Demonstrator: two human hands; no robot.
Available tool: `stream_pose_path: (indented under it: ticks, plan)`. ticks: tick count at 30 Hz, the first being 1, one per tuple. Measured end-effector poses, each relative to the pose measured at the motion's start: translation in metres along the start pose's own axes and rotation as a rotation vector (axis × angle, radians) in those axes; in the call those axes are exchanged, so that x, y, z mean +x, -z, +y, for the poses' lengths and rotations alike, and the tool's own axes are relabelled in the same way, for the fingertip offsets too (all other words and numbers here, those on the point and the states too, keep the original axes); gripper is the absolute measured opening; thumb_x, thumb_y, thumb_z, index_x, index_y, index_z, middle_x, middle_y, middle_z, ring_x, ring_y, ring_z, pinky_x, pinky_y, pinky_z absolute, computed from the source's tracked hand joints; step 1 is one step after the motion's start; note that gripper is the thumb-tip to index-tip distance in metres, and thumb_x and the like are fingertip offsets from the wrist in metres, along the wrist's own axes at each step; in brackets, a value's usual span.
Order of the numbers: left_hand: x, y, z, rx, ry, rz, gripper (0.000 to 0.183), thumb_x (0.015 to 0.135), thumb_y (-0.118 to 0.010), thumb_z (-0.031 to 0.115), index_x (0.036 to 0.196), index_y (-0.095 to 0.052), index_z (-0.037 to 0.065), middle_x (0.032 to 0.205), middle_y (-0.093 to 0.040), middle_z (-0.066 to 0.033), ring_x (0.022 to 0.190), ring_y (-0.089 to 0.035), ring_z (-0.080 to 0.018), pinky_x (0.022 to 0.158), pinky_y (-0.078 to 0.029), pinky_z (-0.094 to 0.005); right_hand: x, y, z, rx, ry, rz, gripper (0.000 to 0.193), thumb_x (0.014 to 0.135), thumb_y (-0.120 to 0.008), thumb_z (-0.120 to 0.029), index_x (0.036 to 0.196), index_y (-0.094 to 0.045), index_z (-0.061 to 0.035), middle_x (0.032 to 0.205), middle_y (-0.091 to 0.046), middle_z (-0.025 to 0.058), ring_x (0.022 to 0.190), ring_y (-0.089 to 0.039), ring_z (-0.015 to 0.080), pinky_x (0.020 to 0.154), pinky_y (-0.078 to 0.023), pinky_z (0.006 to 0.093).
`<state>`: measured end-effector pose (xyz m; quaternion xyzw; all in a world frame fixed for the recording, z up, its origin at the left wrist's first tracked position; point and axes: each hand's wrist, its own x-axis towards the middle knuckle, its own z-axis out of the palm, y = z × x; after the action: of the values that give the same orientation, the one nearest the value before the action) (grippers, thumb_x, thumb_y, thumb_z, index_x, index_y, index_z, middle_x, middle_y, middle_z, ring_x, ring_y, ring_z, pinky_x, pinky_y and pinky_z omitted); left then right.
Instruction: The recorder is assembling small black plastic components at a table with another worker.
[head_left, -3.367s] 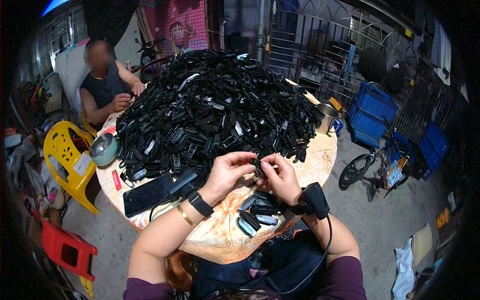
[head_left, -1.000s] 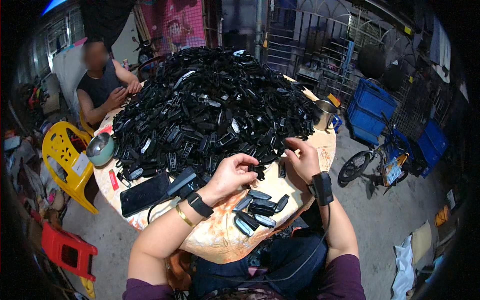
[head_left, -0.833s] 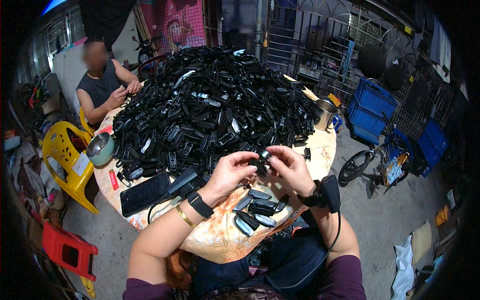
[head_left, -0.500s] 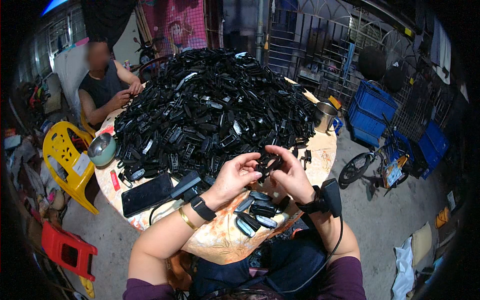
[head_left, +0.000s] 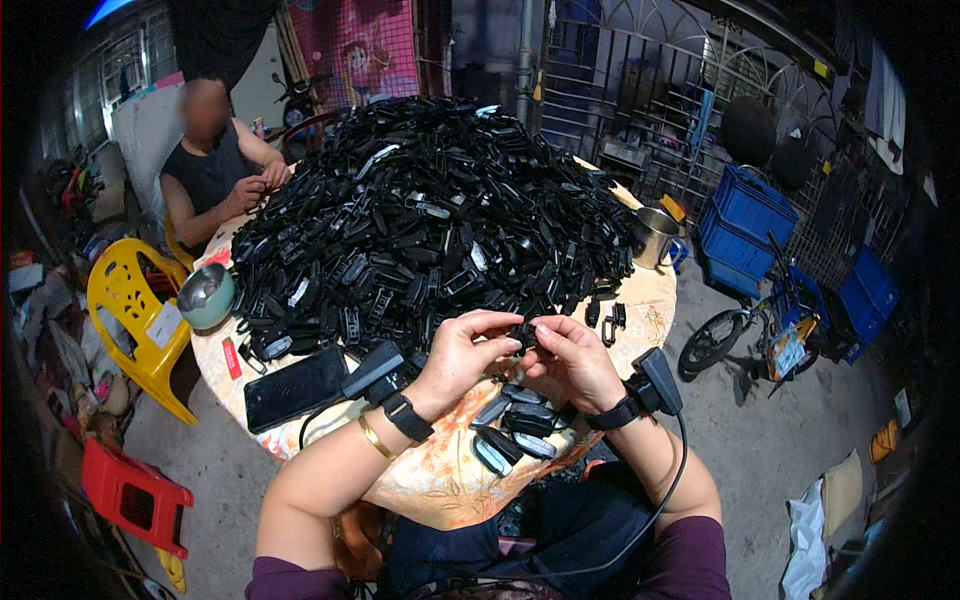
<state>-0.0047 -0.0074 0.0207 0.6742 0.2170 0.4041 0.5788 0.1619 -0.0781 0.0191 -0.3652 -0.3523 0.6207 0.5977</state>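
Between my two hands is a small black plastic part [head_left: 524, 335], mostly covered by my fingers. My left hand [head_left: 468, 350] pinches it from the left with thumb and forefinger. From the right, the thumb and fingertips of my right hand [head_left: 572, 362] close on it. Just below, on the cloth, lies a small group of black oval pieces [head_left: 520, 422], some with pale glossy faces. Ahead of my hands rises a large heap of similar black plastic parts [head_left: 430, 220]. A few loose ones [head_left: 610, 320] lie right of my right hand.
On the round table's patterned cloth [head_left: 440, 480] are a dark phone [head_left: 295, 388], a red packet [head_left: 232, 358], a green metal-lined bowl [head_left: 206, 297] and a steel mug [head_left: 655, 238]. A person [head_left: 215, 170] sits far left. Around stand a yellow chair [head_left: 135, 310] and red stool [head_left: 135, 497].
My right hand has turned and drawn in, its fingers now closed on the black part against my left fingertips. The left hand has barely shifted.
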Motion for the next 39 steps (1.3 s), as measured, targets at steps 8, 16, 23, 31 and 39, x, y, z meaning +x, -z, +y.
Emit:
stream_pose_path:
  ticks: [8,16,23,31,39]
  plan:
    - [-0.003,-0.002,-0.003,-0.049,0.063,0.041,0.028,0.079,-0.064,0.0,0.107,-0.063,0.002,0.094,-0.062,-0.004,0.081,-0.058,-0.0084,0.071,-0.048,-0.0213,-0.002,-0.014,0.005,-0.098,0.002,0.068,0.025,0.093,-0.051,-0.02,0.111,-0.044,-0.0032,0.089,-0.058,0.009,0.071,-0.064,0.0165,0.061,-0.054,0.026]
    - [0.0,0.0,0.003,-0.399,0.054,-0.022,0.033,0.086,-0.057,0.001,0.119,-0.054,0.0,0.108,-0.061,-0.0119,0.095,-0.059,-0.0144,0.081,-0.05,-0.0255,-0.001,-0.014,0.009,-0.422,0.144,-0.027,0.031,0.092,-0.054,-0.021,0.114,-0.051,0.0005,0.09,-0.059,0.0039,0.074,-0.06,0.0094,0.062,-0.049,0.0214]
    - [0.002,0.007,0.009,-0.151,0.045,-0.152,0.027,0.091,-0.05,0.006,0.116,-0.056,-0.001,0.108,-0.062,-0.0106,0.098,-0.058,-0.015,0.086,-0.048,-0.0265,-0.004,-0.01,0.009,-0.858,0.444,0.028,0.03,0.085,-0.064,-0.019,0.105,-0.06,0.0029,0.078,-0.065,0.0069,0.07,-0.059,0.0085,0.061,-0.049,0.0241]
    - [0.0,0.008,0.013,0.076,-0.153,-0.12,0.02,0.089,-0.052,0.006,0.105,-0.063,0.0,0.099,-0.063,-0.0074,0.093,-0.058,-0.0149,0.086,-0.045,-0.0278,-0.01,-0.02,0.013,-1.025,0.725,0.177,0.031,0.078,-0.07,-0.019,0.1,-0.063,0.0019,0.078,-0.065,0.0173,0.068,-0.065,0.022,0.06,-0.05,0.0296]
    - [-0.007,-0.003,0.026,0.415,-0.268,-0.066,0.028,0.079,-0.064,0.005,0.106,-0.063,0.002,0.092,-0.064,-0.0095,0.084,-0.061,-0.0166,0.072,-0.049,-0.0283,-0.001,0.054,-0.047,-1.527,0.431,0.433,0.048,0.073,-0.07,-0.033,0.108,-0.061,-0.002,0.098,-0.061,0.0188,0.09,-0.059,0.0307,0.08,-0.047,0.0371]
